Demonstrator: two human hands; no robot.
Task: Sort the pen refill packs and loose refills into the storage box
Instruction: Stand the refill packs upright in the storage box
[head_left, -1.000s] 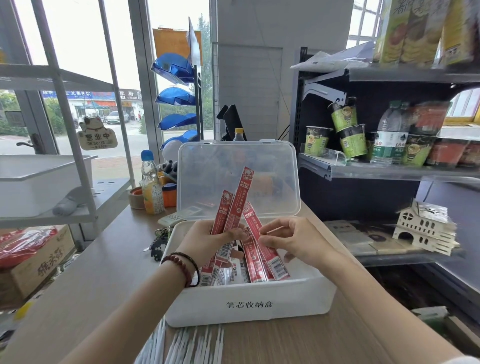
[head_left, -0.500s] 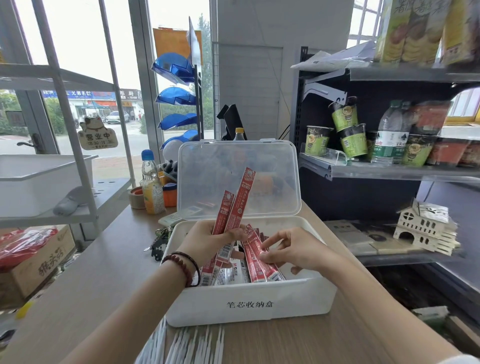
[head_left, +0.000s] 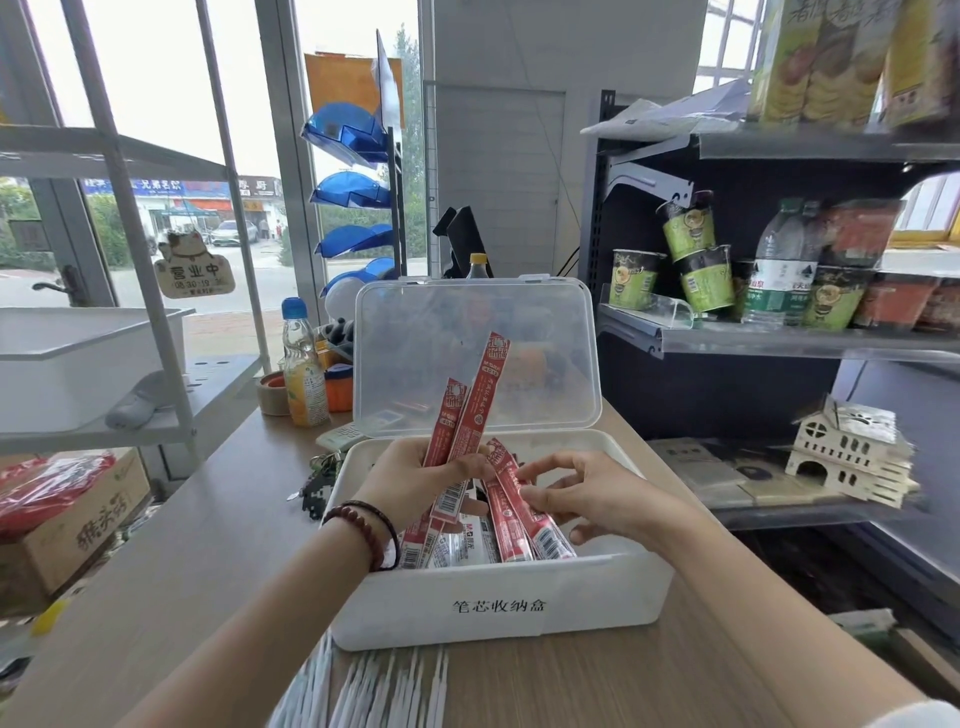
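A white storage box (head_left: 498, 605) with a clear raised lid (head_left: 475, 358) stands on the wooden counter. My left hand (head_left: 415, 480) holds several long red refill packs (head_left: 475, 415) upright over the box's left half. My right hand (head_left: 587, 496) pinches the upper part of other red packs (head_left: 519, 514) that lean inside the box. More packs lie flat on the box floor (head_left: 457, 545). Several loose white refills (head_left: 374, 691) lie on the counter in front of the box.
Behind the box stand a drink bottle (head_left: 304, 374), a tape roll (head_left: 272, 395) and keys (head_left: 322, 478). A dark shelf unit (head_left: 779, 343) with cups and bottles rises at right, a white rack (head_left: 130, 260) at left. A cardboard carton (head_left: 67, 525) sits lower left.
My right hand has lowered its red packs into the box and shifted its grip on them. The left hand has kept its packs upright, nearly still.
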